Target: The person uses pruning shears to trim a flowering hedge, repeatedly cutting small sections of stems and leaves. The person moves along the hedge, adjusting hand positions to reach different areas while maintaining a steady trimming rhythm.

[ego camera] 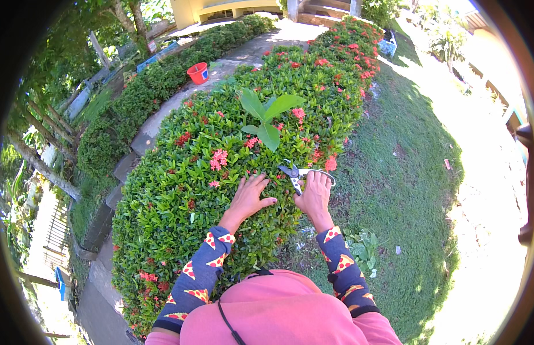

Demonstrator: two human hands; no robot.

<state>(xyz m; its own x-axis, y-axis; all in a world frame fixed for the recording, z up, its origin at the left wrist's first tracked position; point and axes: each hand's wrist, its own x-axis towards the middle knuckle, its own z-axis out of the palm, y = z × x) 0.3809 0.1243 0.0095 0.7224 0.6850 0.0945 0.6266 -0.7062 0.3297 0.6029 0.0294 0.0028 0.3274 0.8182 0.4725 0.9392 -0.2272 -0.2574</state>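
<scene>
A dense hedge (172,207) with small green leaves and red-pink flower clusters fills the space before me; it looks like ixora. My left hand (249,199) rests on its top, fingers spread, holding nothing that I can see. Close by on the right, my right hand (316,192) grips the handles of bypass pruning shears (295,172). Their blades are parted and point left, over the leaves just beyond my left fingertips. Farther ahead, a broad-leaved shoot (267,116) sticks up out of the hedge, apart from both hands.
On the paved path (172,103) left of the hedge stands a red bucket (198,73). A second clipped hedge (116,116) borders that path. Grass (400,172) lies to the right, with cut leafy stems (364,248) near my right forearm. Steps (323,10) rise at the far end.
</scene>
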